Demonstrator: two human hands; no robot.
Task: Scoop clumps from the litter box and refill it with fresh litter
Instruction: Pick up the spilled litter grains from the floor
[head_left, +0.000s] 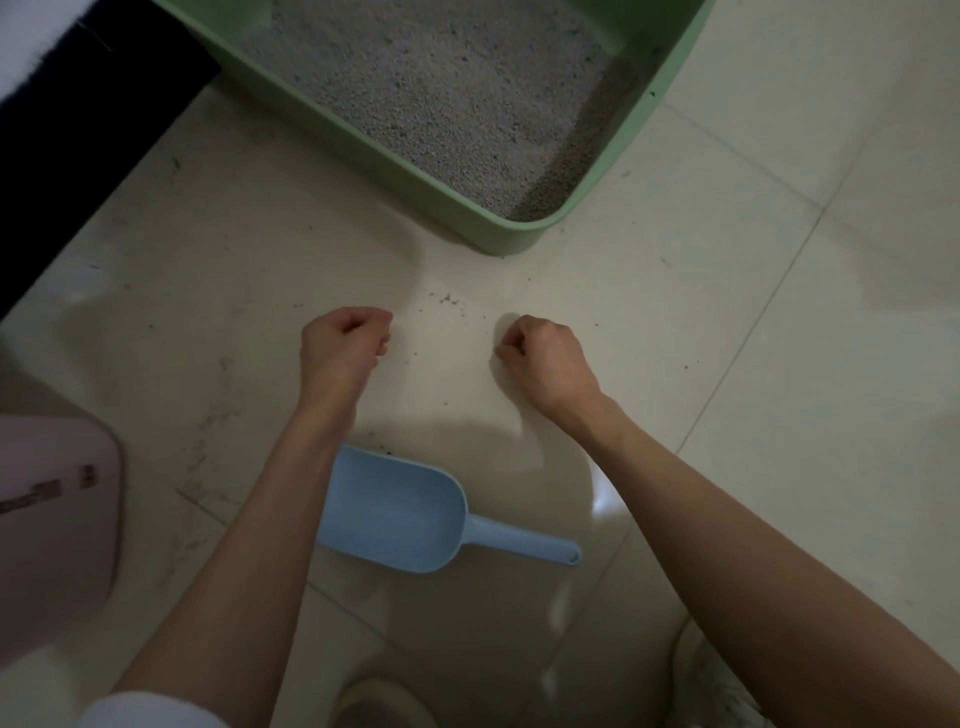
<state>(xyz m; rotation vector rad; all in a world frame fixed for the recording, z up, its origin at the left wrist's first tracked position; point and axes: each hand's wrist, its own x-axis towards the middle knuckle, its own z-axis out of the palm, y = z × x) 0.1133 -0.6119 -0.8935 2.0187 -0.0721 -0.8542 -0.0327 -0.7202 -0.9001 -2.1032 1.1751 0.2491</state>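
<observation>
Both hands are curled into fists and hold nothing. The left hand (343, 340) and right hand (543, 358) hover over the pale tiled floor (727, 364). The light blue plastic scoop (400, 512) lies behind them, under the left arm. The green plastic litter box (395, 171) full of grey litter (441, 88) sits ahead of the fists.

left hand (345, 338): bare, fingers curled into a loose fist, holding nothing visible; knuckles forward
right hand (543, 358): bare, curled likewise, back upward; apart from the left
forearms: both bare, stretched forward and converging; white sleeve at left elbow
</observation>
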